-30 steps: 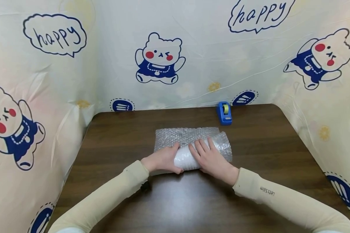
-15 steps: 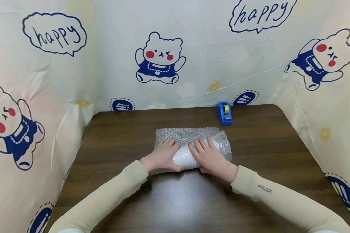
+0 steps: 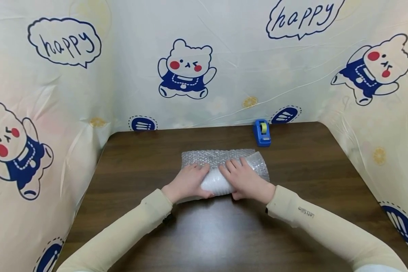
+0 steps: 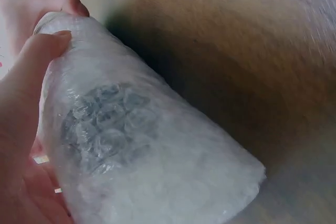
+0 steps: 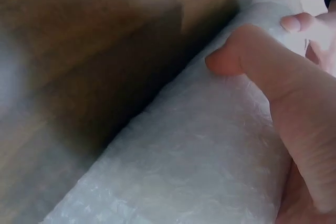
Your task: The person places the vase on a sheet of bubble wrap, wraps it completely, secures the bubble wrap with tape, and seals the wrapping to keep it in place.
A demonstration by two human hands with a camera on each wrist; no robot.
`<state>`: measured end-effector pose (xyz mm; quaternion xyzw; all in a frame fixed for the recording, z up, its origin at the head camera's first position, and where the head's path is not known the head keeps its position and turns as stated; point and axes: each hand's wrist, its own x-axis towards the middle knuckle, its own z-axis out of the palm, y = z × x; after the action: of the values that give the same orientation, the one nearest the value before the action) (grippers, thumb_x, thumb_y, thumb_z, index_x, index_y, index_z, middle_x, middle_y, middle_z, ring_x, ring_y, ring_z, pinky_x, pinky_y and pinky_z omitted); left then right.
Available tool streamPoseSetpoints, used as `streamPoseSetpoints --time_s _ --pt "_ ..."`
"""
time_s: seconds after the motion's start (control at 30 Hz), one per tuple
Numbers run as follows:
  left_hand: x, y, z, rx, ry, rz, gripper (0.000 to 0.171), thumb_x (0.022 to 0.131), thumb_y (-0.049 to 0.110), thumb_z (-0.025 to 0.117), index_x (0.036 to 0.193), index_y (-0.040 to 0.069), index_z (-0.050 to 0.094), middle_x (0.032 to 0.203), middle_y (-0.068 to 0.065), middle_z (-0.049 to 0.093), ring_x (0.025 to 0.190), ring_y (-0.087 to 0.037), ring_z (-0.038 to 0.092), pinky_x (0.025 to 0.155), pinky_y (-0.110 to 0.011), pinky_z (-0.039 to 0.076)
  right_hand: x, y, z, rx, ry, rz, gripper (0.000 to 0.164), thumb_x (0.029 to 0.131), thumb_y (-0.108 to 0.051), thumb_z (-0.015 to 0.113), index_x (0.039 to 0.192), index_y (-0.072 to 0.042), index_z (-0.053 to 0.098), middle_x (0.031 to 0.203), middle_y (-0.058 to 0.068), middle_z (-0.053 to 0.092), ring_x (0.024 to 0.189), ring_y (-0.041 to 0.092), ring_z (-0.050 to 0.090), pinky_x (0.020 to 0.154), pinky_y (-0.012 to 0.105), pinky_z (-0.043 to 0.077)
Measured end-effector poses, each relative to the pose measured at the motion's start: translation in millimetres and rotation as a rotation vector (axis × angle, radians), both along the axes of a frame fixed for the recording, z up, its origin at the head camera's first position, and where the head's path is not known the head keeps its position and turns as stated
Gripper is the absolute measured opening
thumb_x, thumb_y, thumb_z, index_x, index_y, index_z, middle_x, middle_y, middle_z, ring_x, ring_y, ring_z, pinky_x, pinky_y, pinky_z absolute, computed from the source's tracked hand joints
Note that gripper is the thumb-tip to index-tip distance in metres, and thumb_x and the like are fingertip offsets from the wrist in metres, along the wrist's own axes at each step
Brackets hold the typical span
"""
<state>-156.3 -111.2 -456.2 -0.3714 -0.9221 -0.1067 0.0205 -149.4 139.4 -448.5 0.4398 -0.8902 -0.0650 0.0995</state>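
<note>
A whitish roll of bubble wrap (image 3: 218,183) lies on the table in the head view, with a flat stretch of the same clear sheet behind it. What is inside the roll, if anything, I cannot tell. My left hand (image 3: 187,181) grips the roll's left part, thumb along the near side and fingers over the top. On the right part my right hand (image 3: 246,179) holds on in the same manner. Both wrist views show the bubble wrap (image 4: 157,156) close up, with a thumb (image 5: 268,72) pressed along its surface in the right wrist view.
A blue tape dispenser (image 3: 262,133) with a yellowish roll stands near the back edge of the dark wooden table (image 3: 139,151). Printed cloth (image 3: 224,83) with bears hangs behind the table and along both sides.
The left fingers have come up over the top of the roll. Both hands and the roll have shifted slightly, the right hand a little left and away from the person.
</note>
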Motion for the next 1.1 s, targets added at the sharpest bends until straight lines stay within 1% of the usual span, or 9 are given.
streamPoseSetpoints --time_s 0.2,0.33,0.43,0.53,0.63,0.7,0.77,0.97,1.1 --pt "3.9 -1.0 4.1 0.002 0.064 -0.015 0.070 0.076 0.063 0.084 0.113 0.007 0.066 0.096 -0.008 0.058 0.080 -0.021 0.056 0.068 -0.037 0.052 -7.5 1.0 1.9 -0.018 -0.053 0.001 0.103 0.060 -0.051 0.092 0.142 -0.004 0.051 0.127 0.018 0.060 0.116 0.038 0.059 0.096 0.060 0.049" --pt "13.5 4.5 9.0 -0.066 0.192 -0.023 0.072 0.077 0.061 0.084 0.115 0.002 0.066 0.093 -0.010 0.065 0.075 -0.023 0.064 0.062 -0.038 0.056 -10.7 1.5 1.7 -0.018 -0.070 0.006 0.104 0.060 -0.052 0.091 0.143 -0.003 0.051 0.127 0.017 0.061 0.115 0.037 0.060 0.095 0.059 0.049" --pt "24.9 12.2 10.5 -0.109 0.292 -0.030 0.076 0.081 0.056 0.081 0.120 -0.007 0.065 0.095 -0.016 0.071 0.078 -0.027 0.070 0.064 -0.039 0.059 -12.8 1.6 2.2 -0.015 -0.081 0.000 0.104 0.061 -0.053 0.091 0.144 -0.003 0.052 0.126 0.017 0.061 0.113 0.036 0.060 0.094 0.058 0.049" --pt "35.0 20.7 6.6 -0.146 0.357 0.014 0.092 0.080 0.063 0.078 0.128 -0.014 0.060 0.103 -0.023 0.072 0.084 -0.032 0.071 0.072 -0.040 0.060 -14.1 1.0 4.5 -0.017 -0.093 -0.006 0.105 0.062 -0.053 0.092 0.144 -0.002 0.052 0.126 0.017 0.061 0.112 0.036 0.061 0.094 0.058 0.049" --pt "40.7 27.2 -1.3 -0.181 0.403 0.085 0.114 0.072 0.080 0.074 0.133 -0.015 0.056 0.110 -0.025 0.070 0.090 -0.035 0.071 0.080 -0.042 0.059 -13.8 0.5 8.0 -0.013 -0.095 -0.016 0.104 0.062 -0.053 0.092 0.143 -0.001 0.052 0.126 0.018 0.062 0.112 0.037 0.061 0.094 0.059 0.049" --pt "41.8 30.1 -7.4 -0.202 0.422 0.126 0.123 0.066 0.087 0.073 0.136 -0.013 0.053 0.114 -0.024 0.069 0.094 -0.035 0.070 0.083 -0.043 0.058 -13.5 0.6 9.5 -0.010 -0.086 -0.020 0.104 0.061 -0.052 0.092 0.142 -0.001 0.053 0.125 0.019 0.062 0.112 0.037 0.061 0.094 0.060 0.050" --pt "41.8 31.4 -13.6 -0.218 0.431 0.154 0.124 0.064 0.086 0.076 0.138 -0.011 0.051 0.114 -0.022 0.068 0.095 -0.034 0.069 0.084 -0.044 0.057 -13.3 0.9 9.7 -0.006 -0.084 -0.022 0.104 0.061 -0.052 0.092 0.143 -0.001 0.052 0.125 0.019 0.062 0.112 0.037 0.061 0.094 0.060 0.049" --pt "38.5 28.2 -26.6 -0.205 0.443 0.205 0.111 0.064 0.069 0.089 0.137 -0.005 0.051 0.112 -0.018 0.065 0.092 -0.033 0.066 0.081 -0.044 0.055 -14.1 2.3 4.8 -0.020 -0.083 0.011 0.109 0.066 -0.051 0.090 0.151 -0.001 0.045 0.135 0.018 0.060 0.122 0.036 0.058 0.101 0.060 0.046" --pt "35.6 23.6 -27.8 -0.172 0.396 0.206 0.103 0.064 0.057 0.093 0.136 -0.004 0.051 0.111 -0.019 0.063 0.093 -0.034 0.065 0.079 -0.044 0.054 -14.0 3.2 1.0 -0.042 -0.064 0.050 0.103 0.069 -0.047 0.089 0.150 -0.001 0.045 0.143 0.020 0.056 0.131 0.038 0.053 0.109 0.060 0.041"
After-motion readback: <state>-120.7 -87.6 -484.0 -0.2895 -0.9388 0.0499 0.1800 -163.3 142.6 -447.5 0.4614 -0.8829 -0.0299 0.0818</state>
